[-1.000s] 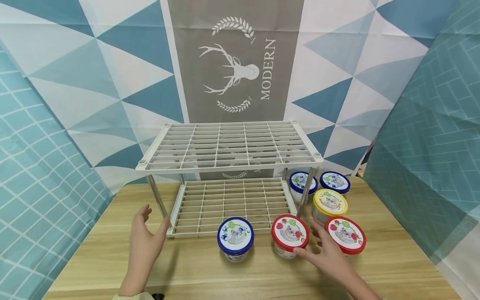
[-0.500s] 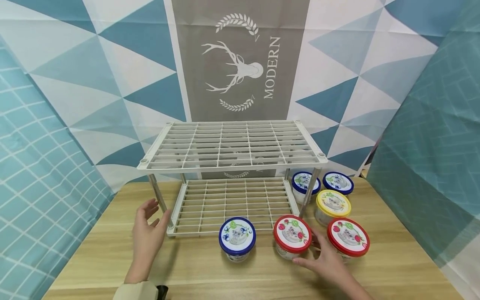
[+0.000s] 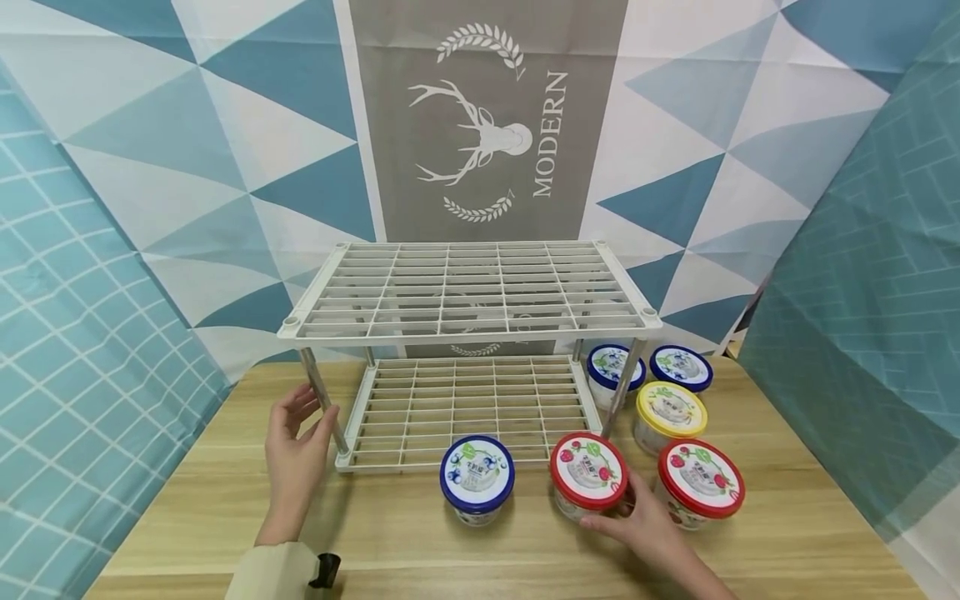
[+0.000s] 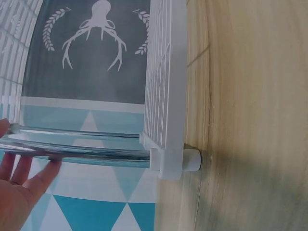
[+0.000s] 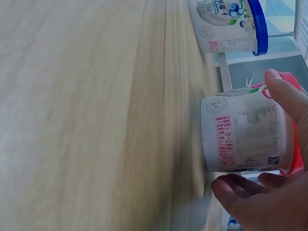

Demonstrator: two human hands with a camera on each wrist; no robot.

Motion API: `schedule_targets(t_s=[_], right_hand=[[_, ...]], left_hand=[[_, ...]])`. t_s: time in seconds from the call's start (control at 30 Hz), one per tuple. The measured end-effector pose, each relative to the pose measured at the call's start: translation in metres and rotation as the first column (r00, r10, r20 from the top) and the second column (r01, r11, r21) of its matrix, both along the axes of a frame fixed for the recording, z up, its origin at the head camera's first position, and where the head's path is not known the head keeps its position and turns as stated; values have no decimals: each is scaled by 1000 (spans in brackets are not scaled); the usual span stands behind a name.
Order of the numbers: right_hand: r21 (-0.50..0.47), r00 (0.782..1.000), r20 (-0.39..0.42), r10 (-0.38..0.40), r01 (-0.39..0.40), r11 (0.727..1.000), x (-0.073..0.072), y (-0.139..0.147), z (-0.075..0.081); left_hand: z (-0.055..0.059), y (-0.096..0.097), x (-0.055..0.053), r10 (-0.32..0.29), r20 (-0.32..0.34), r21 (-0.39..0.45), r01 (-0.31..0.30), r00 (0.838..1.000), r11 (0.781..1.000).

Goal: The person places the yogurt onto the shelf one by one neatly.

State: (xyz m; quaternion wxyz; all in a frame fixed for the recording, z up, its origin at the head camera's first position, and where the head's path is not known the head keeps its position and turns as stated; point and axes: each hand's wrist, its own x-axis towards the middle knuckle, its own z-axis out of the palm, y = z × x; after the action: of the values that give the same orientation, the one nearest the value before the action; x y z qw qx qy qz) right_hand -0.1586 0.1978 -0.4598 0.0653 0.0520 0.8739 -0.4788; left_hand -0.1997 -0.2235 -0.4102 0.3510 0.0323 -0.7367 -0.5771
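A white two-tier rack (image 3: 465, 340) with slatted shelves and metal posts stands on the wooden table. My left hand (image 3: 295, 458) is at its front left post (image 4: 106, 154); in the left wrist view, the fingers lie along and partly behind that post. In front of the rack, my right hand (image 3: 651, 529) grips a red-lidded tub (image 3: 588, 471) printed with raspberries. The right wrist view has the thumb over that tub's upper side and curled fingers below it. To its left stands a blue-lidded tub (image 3: 477, 475) with blueberries on the lid.
Right of my right hand stands another red-lidded tub (image 3: 701, 479). Behind it are a yellow-lidded tub (image 3: 671, 408) and two more blue-lidded tubs, one (image 3: 681, 367) at the back and one (image 3: 611, 367) beside the right post. Patterned cloth (image 3: 300, 150) hangs behind the table.
My left hand has moved in to the rack's post, and its thumb and fingers have drawn nearer together. My right hand has closed in around the red-lidded tub. The head view has shifted slightly.
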Motion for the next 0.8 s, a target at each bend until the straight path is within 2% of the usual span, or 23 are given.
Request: schedule_targets(t_s=[0.17, 0.37, 0.63, 0.8], right_hand=[[32, 1000, -2, -21, 21, 999, -1, -2, -2], [33, 1000, -13, -28, 29, 999, -3, -4, -6], [7, 998, -25, -51, 51, 999, -4, -8, -8], [-37, 994, -66, -85, 83, 996, -4, -15, -9]], left_hand=[[6, 3, 0, -2, -53, 40, 4, 999, 999], [16, 7, 6, 23, -83, 15, -22, 996, 1000], [17, 6, 4, 4, -98, -5, -4, 995, 1000], [18, 6, 4, 3, -102, -13, -5, 995, 1000]])
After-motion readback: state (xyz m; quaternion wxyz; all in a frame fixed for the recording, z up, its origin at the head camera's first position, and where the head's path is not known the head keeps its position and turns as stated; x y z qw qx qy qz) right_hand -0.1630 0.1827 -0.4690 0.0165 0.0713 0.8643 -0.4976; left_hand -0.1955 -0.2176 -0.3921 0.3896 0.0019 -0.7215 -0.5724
